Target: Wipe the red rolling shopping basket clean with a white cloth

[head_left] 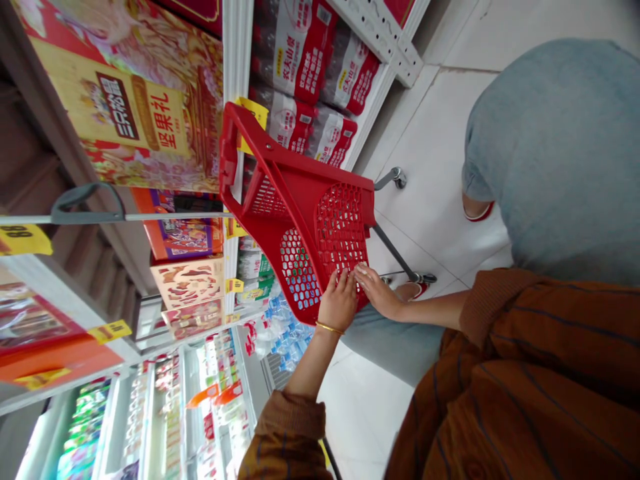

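Observation:
The picture lies on its side, with the floor to the right. A small red shopping cart point(343, 207) with a honeycomb basket stands beside the shelves. Against its near side panel rests my left hand point(340, 300), fingers stretched over the lattice and a gold bangle at the wrist. My right hand point(377, 291) touches the same panel lower down, its fingers extended and close to the left fingertips. Neither hand is seen wrapped round a rim. The cart's handle point(229, 157) is away from both hands. I see little inside the basket through the holes.
Shelves hold red-labelled bottle packs point(305, 50), a nut gift box point(135, 113) and other boxes point(187, 283). Yellow price tags point(110, 331) hang along the edges. Blue bottles point(290, 333) and stocked display shelves point(215, 393) stand beyond. White tiles point(430, 200) cover the floor.

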{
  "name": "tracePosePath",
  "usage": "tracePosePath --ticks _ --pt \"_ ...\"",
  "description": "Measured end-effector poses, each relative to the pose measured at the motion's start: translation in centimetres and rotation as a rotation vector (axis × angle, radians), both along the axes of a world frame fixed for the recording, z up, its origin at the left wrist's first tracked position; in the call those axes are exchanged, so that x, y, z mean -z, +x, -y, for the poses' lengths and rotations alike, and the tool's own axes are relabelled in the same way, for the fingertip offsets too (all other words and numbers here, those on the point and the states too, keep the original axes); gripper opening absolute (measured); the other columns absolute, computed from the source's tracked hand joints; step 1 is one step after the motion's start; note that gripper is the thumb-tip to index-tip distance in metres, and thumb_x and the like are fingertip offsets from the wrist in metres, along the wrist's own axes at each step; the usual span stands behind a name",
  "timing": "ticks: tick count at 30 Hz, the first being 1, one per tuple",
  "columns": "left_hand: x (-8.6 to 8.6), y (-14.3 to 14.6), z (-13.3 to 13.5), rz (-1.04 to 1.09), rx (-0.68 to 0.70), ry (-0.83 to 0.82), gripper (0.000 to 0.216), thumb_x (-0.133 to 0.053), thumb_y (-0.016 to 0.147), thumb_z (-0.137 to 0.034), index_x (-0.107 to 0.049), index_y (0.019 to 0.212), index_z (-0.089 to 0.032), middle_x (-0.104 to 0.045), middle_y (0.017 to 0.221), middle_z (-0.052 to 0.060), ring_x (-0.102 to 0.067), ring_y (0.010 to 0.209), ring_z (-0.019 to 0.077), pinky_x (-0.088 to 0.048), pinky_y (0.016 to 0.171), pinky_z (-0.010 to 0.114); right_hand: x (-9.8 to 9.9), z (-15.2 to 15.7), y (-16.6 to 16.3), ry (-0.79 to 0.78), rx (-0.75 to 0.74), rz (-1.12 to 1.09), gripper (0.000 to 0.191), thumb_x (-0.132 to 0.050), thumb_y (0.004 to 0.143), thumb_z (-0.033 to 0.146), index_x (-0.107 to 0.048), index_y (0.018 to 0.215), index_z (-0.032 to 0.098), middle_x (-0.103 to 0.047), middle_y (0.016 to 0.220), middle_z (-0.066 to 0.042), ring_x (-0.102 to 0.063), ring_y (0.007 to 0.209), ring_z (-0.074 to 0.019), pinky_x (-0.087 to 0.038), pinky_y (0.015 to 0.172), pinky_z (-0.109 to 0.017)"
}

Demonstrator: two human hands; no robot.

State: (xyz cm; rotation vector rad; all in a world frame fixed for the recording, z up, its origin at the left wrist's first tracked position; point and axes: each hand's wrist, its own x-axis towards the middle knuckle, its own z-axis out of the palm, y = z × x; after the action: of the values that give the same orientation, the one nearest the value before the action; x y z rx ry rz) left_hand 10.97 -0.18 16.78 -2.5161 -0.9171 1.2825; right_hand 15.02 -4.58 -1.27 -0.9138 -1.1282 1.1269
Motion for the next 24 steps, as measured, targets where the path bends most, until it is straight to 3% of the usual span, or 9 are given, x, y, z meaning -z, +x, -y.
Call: tracePosePath --ticks 6,12,18,22,24 --pt "-0.4 0.1 0.2 0.003 0.014 0.002 0.042 -0.038 0.095 -0.023 -0.054 0.130 -0.008 -0.054 0.137 0.013 -0.044 0.133 0.0251 -0.029 0.115 0.045 -0.2 0.8 1.2 0.087 -0.063 -0.008 0.045 -0.030 0.098 0.023 -0.038 0.142 0.028 -0.043 0.143 -0.008 -0.034 0.139 -0.0206 -0.034 0.115 -0.049" --pt "-1.2 -0.3 0.8 0.066 0.005 0.047 0.040 -0.039 0.095 -0.026 -0.058 0.126 -0.010 -0.055 0.136 0.012 -0.045 0.132 0.0231 -0.030 0.115 0.044 -1.9 -2.3 2.3 0.026 0.043 -0.057 0.039 -0.032 0.099 0.030 -0.046 0.135 0.026 -0.047 0.136 -0.010 -0.038 0.136 -0.0197 -0.033 0.116 -0.048" --pt "-1.7 -1.1 1.4 0.161 0.011 0.121 0.041 -0.038 0.095 -0.026 -0.057 0.128 -0.008 -0.056 0.135 0.011 -0.044 0.133 0.0244 -0.029 0.116 0.045 -2.9 -6.4 2.6 -0.059 0.114 -0.043 0.043 -0.032 0.099 0.038 -0.042 0.139 0.026 -0.038 0.146 -0.009 -0.029 0.141 -0.0205 -0.027 0.118 -0.048" --pt "-1.6 -1.4 1.3 0.225 -0.001 0.110 0.041 -0.040 0.093 -0.024 -0.058 0.126 -0.007 -0.058 0.133 0.013 -0.045 0.132 0.0252 -0.030 0.116 0.046 -2.8 -7.1 2.1 -0.041 0.088 -0.018 0.046 -0.039 0.097 0.041 -0.040 0.141 0.029 -0.024 0.156 -0.006 -0.020 0.145 -0.0228 -0.024 0.118 -0.049" --pt "-1.4 -1.5 1.1 0.256 -0.014 0.095 0.041 -0.041 0.092 -0.023 -0.059 0.125 -0.007 -0.059 0.131 0.014 -0.046 0.132 0.0255 -0.031 0.116 0.046 -2.7 -7.0 1.7 -0.035 0.087 -0.014 0.045 -0.037 0.098 0.038 -0.038 0.143 0.031 -0.024 0.156 -0.004 -0.015 0.146 -0.0219 -0.024 0.118 -0.049"
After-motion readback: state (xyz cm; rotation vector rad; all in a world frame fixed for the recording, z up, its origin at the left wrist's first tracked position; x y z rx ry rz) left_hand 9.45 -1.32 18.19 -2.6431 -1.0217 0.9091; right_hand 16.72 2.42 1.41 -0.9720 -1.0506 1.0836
